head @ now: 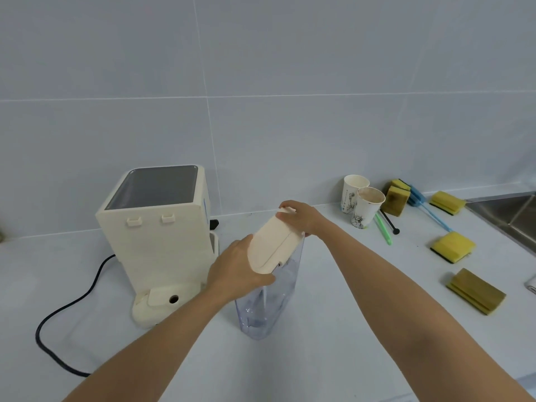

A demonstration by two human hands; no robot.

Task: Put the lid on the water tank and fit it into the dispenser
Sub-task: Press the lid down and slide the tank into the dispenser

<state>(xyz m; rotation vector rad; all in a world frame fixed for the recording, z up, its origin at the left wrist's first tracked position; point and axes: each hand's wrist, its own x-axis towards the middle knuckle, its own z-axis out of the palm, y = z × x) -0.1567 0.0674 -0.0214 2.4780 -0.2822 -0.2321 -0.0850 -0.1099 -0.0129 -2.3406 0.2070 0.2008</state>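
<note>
A clear plastic water tank (265, 309) stands upright on the white counter, just right of the cream dispenser (153, 242). A cream lid (274, 242) rests on the tank's top, tilted. My left hand (235, 271) grips the lid's near end and the tank's upper rim. My right hand (301, 217) holds the lid's far end from above. The dispenser's back faces me, with two small hooks near its top and a low base plate (162, 300) with a round hole.
A black power cord (66, 311) loops left of the dispenser. Two paper cups (361, 206), a green stick and a blue brush lie at the back right. Several yellow sponges (452, 246) sit on the right, near a steel sink (510, 216).
</note>
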